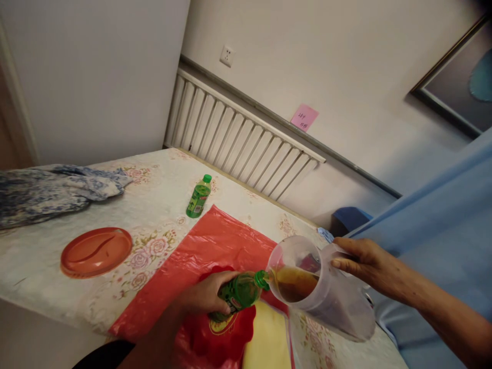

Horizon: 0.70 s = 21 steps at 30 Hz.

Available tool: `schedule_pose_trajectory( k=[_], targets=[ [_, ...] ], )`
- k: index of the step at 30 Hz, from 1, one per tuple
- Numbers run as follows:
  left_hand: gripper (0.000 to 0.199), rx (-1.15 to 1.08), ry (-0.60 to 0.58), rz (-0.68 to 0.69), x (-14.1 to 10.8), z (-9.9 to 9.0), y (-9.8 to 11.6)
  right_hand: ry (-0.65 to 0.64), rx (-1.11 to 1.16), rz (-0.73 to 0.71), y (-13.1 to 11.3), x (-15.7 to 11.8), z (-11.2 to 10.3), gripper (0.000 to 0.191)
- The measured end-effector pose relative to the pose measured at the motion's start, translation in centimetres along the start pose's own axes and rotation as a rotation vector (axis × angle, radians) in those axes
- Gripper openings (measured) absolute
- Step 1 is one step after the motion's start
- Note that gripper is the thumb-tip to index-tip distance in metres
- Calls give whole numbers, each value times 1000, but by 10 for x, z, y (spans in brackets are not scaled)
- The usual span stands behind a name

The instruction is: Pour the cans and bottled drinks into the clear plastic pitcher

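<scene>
My left hand (203,297) is wrapped around a green plastic bottle (242,292), uncapped and tilted with its mouth up to the right. That mouth meets the rim of a clear plastic pitcher (342,312), which leans on its side toward the bottle. Brown liquid (294,284) lies in the pitcher near its opening and reaches the rim by the bottle; which way it flows I cannot tell. My right hand (357,259) grips the pitcher by its handle. Below the bottle is a red scalloped dish (230,343), partly hidden by my left hand.
A red plastic sheet (215,241) covers part of the flowered tablecloth (161,174). On the table are a capped green bottle (200,197), an orange-red lid (96,252), a patterned cloth (57,192) and something yellow (267,341). Behind stands a white radiator (242,136); a blue curtain (442,246) hangs at right.
</scene>
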State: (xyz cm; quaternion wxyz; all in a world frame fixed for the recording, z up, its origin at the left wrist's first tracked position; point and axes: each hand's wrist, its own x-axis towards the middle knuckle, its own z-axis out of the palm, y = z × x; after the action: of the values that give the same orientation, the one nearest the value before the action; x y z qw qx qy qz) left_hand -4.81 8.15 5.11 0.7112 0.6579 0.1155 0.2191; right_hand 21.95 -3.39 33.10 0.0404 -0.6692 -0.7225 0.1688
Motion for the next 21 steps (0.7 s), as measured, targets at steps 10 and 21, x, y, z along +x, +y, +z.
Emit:
schedule_pose_trajectory(
  k=[10,21],
  targets=[
    [79,26,1,5,1,-1,-4,29,24,5,-5,1,0,47],
    [79,46,6,0,1,-3,-6,44,12,6,-6,1,0,47]
  ],
)
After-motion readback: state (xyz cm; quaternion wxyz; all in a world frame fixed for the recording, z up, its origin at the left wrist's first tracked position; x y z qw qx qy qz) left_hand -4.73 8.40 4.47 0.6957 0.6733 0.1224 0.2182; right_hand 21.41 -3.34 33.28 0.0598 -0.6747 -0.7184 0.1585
